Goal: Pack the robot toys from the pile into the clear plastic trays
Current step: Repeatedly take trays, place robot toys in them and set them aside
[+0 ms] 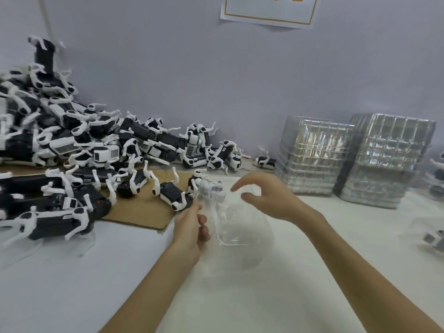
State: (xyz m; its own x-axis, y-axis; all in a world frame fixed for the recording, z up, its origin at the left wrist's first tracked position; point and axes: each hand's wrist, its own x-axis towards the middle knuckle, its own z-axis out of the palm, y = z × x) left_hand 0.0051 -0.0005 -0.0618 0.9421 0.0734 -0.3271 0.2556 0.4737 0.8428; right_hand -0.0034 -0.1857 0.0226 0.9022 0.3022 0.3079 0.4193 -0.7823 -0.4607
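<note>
Head view: a pile of robot toys (72,145), black-bodied quadrupeds with white legs, slopes down from the left wall across a sheet of cardboard (139,212) and onto the white table (96,272). In the middle, tilted up off the table, is a single clear plastic tray (230,227). The left hand (189,227) pinches its near-left edge between thumb and curled fingers. The right hand (269,198) hovers at the tray's far rim with thumb and fingers apart and loosely bent. Nothing shows between them, though whether the fingertips touch the plastic is hard to tell through the blur.

A whitish shape shows through the top of the tray (it could be a toy seated in it or one lying behind it; I cannot tell which). At the right stand two stacks of empty trays (312,155), and at the far right edge lies another tray with a toy in it (432,236).

The step in hand looks like readying this tray, the left hand steadying it. Next, I judge, the tray must be laid flat and held. The free right hand then reaches to the closest loose toy (175,195), lifts it clear of tangled legs and lines its body up with the tray's moulded cavity before pressing it in.
</note>
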